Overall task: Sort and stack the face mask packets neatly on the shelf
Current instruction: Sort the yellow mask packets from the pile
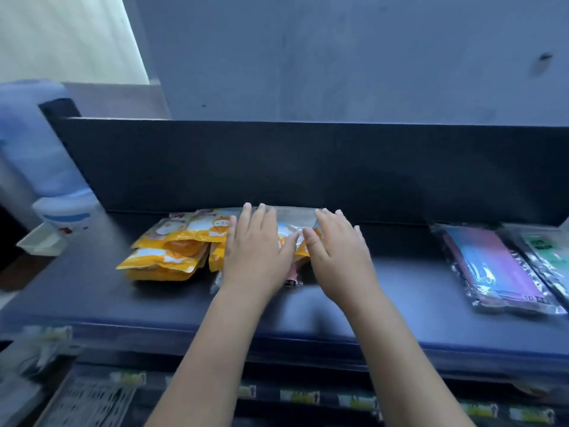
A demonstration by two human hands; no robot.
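A pile of yellow packets (pixel 166 251) lies at the left of the dark shelf (pixel 385 288); just beside it the left hand (pixel 255 257) and the right hand (pixel 338 260) press flat on a clear packet (pixel 292 221), fingers (pixel 261 217) straight and holding nothing. Well apart on the right lie a pink and blue packet (pixel 492 266) and a green packet (pixel 551 251), side by side.

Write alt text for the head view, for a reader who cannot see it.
A person's left hand and right hand lie flat on a pile of yellow plastic face mask packets on a dark blue shelf. Farther right lie a clear packet of pink and blue masks and a green-labelled packet.
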